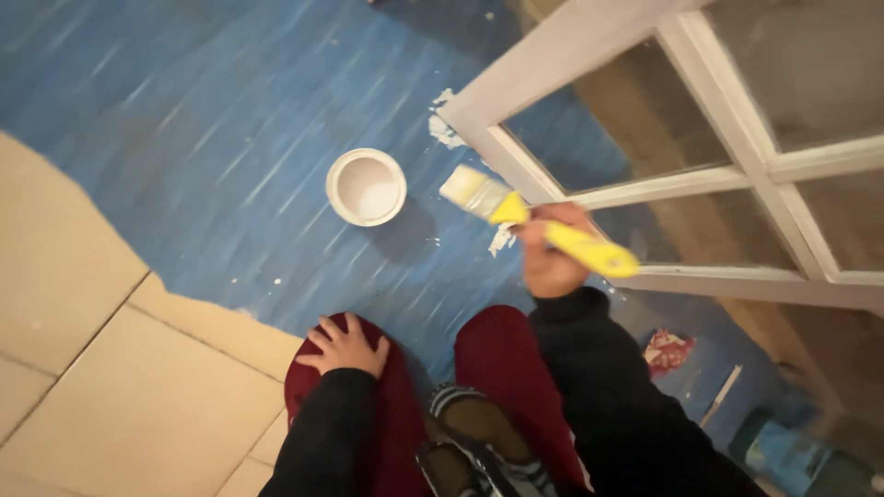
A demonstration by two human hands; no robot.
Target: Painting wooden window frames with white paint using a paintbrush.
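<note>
My right hand (pixel 550 256) grips a paintbrush (pixel 516 213) with a yellow handle and white-loaded bristles, held just off the corner of a white window frame (pixel 552 64) with glass panes that lies tilted over the floor. My left hand (pixel 347 347) rests flat on my left knee, which is clad in dark red trousers. A small round can of white paint (pixel 366 187) stands open on the blue plastic sheet (pixel 212 120), to the left of the brush.
Beige floor tiles (pixel 101 368) show at the left, beyond the sheet's edge. White paint smears mark the sheet near the frame's corner (pixel 445 129). A crumpled red-and-white scrap (pixel 668 352) and a blue container (pixel 773 451) lie at the lower right.
</note>
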